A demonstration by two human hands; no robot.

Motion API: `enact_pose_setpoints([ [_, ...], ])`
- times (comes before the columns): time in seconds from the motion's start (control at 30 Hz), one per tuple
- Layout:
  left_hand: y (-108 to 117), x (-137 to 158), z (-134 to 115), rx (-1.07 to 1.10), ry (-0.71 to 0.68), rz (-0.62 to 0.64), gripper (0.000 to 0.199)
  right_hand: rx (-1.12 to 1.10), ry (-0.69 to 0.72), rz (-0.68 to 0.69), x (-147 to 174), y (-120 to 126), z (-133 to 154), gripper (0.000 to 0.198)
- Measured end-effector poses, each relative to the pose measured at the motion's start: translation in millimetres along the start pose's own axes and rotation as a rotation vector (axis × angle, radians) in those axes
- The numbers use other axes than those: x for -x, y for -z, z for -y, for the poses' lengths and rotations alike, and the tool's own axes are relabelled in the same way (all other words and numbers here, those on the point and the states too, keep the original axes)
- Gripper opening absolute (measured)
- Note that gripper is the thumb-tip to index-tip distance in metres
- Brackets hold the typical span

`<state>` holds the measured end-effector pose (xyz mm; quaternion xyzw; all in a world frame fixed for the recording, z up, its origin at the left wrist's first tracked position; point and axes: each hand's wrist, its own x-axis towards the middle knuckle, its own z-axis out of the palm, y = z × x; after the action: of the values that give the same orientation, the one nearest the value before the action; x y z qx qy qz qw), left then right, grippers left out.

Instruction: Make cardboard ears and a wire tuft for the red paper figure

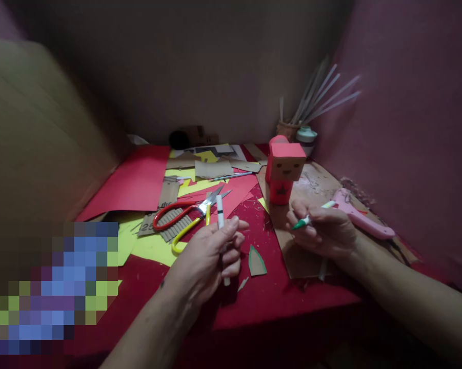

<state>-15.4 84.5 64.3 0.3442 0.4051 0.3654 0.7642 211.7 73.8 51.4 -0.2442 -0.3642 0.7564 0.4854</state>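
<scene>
Green-tipped marker (301, 224), gripped in my right hand (323, 230) over the table's (261, 297) right side, slants leftward toward the near edge, while my left hand (209, 251), well apart, clasps a white pen (220, 211) nearer the green-edged cardboard cutout (257, 263).

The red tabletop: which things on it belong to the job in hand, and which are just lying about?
Probably the job:
green-tipped marker, in the right hand
white pen, in the left hand
green-edged cutout
perhaps the red figure

Seemingly just lying about:
scissors
pink tool
sticks at the back
</scene>
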Motion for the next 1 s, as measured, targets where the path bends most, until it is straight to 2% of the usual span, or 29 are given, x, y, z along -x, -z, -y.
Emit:
enact_pose_setpoints([
  [0.1, -1.7, -6.0, -8.4, 0.166, 0.089, -0.031, 0.025, 0.005, -0.030, 0.061, -1.5, 1.0, -4.8, 0.011],
  [0.23, -4.4, -12.7, -13.9, 0.244, 0.106, -0.055, 0.031, -0.030, -0.022, 0.109, -0.6, -1.5, -4.5, 0.013],
  [0.3, -6.7, -17.3, -15.0, 0.246, 0.109, -0.065, 0.026, -0.062, -0.007, 0.093, 1.1, -3.7, -1.5, 0.012],
  [0.37, -10.0, -21.6, -16.3, 0.210, 0.091, -0.080, 0.012, -0.070, 0.011, 0.073, 3.0, -5.5, 1.5, 0.011],
  [0.4, -11.9, -23.3, -17.3, 0.170, 0.063, -0.080, 0.008, -0.063, 0.023, 0.058, 3.6, -6.1, 2.5, 0.012],
  [0.47, -15.3, -26.5, -20.2, 0.049, -0.003, -0.068, 0.019, -0.029, 0.038, 0.019, 4.0, -7.0, 3.2, 0.014],
  [0.53, -16.6, -29.8, -23.4, -0.132, -0.050, -0.060, 0.020, 0.017, 0.030, -0.032, 2.9, -8.0, 2.9, 0.017],
  [0.67, -10.0, -39.5, -26.9, -0.752, -0.153, -0.058, 0.009, 0.147, 0.005, -0.100, -2.5, -13.5, 2.7, 0.018],
  [0.73, -4.6, -44.7, -26.8, -0.929, -0.250, -0.090, 0.006, 0.211, 0.006, -0.121, -6.0, -19.3, 3.6, 0.018],
  [0.77, -2.4, -46.8, -26.6, -0.954, -0.302, -0.117, 0.006, 0.242, 0.006, -0.140, -7.8, -23.0, 4.1, 0.017],
  [0.9, 1.2, -48.8, -27.1, -0.974, -0.519, -0.214, 0.039, 0.436, 0.018, -0.246, -15.5, -40.9, 4.0, 0.012],
  [1.0, 1.5, -42.6, -29.8, -0.950, -0.720, -0.247, 0.048, 0.546, 0.140, -0.254, -21.3, -49.8, 1.6, 0.009],
])
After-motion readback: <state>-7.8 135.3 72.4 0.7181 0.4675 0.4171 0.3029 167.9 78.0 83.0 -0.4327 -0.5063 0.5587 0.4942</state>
